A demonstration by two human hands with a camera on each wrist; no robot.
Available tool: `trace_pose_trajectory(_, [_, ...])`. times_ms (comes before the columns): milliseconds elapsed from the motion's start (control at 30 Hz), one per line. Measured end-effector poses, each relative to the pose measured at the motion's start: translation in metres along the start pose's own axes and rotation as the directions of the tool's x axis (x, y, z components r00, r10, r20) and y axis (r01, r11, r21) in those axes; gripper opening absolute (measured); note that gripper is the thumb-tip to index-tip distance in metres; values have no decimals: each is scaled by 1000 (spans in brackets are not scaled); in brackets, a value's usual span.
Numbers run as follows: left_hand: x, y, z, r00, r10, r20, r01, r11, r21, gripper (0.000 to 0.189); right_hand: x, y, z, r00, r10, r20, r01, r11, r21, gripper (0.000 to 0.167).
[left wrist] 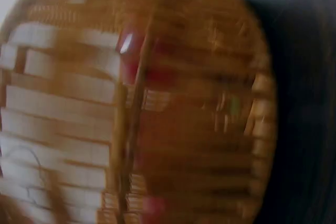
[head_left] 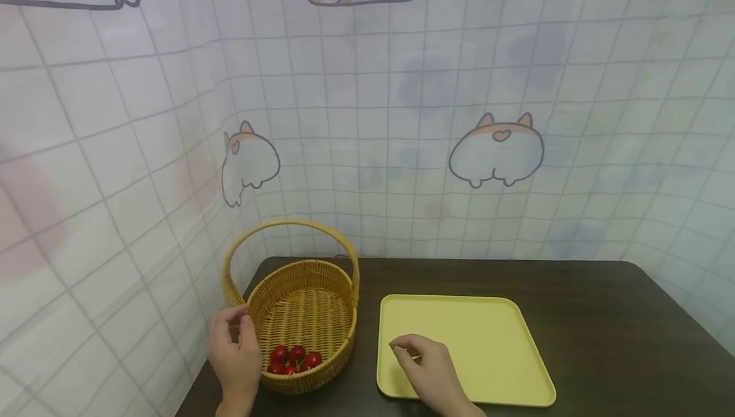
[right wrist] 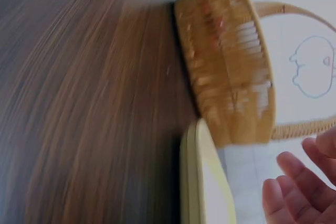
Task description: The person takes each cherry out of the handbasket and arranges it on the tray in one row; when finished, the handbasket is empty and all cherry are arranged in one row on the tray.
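A round wicker basket with a tall arched handle stands on the left of the table. Several dark red cherries lie together at its near side, some with green stems. My left hand is at the basket's left rim, fingers loosely bent, with nothing visible in its grasp. My right hand hovers over the near left part of a yellow tray. In the right wrist view its fingers are relaxed and hold nothing. The left wrist view is blurred, with the basket's weave filling most of it.
The dark wooden table extends to the right of the tray. A pale gridded cloth with cartoon dogs hangs behind and along the left side, close to the basket.
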State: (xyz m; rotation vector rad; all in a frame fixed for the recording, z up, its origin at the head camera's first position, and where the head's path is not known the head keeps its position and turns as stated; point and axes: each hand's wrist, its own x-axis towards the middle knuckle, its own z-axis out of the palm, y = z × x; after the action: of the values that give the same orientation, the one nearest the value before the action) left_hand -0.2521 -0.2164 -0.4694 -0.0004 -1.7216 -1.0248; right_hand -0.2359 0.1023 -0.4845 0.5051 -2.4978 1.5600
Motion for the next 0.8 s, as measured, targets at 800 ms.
trace_pose_trajectory(800, [13, -61, -22, 707, -495, 505, 555, 831, 37, 58, 55, -57, 78, 963, -235, 134, 205, 957, 207, 18])
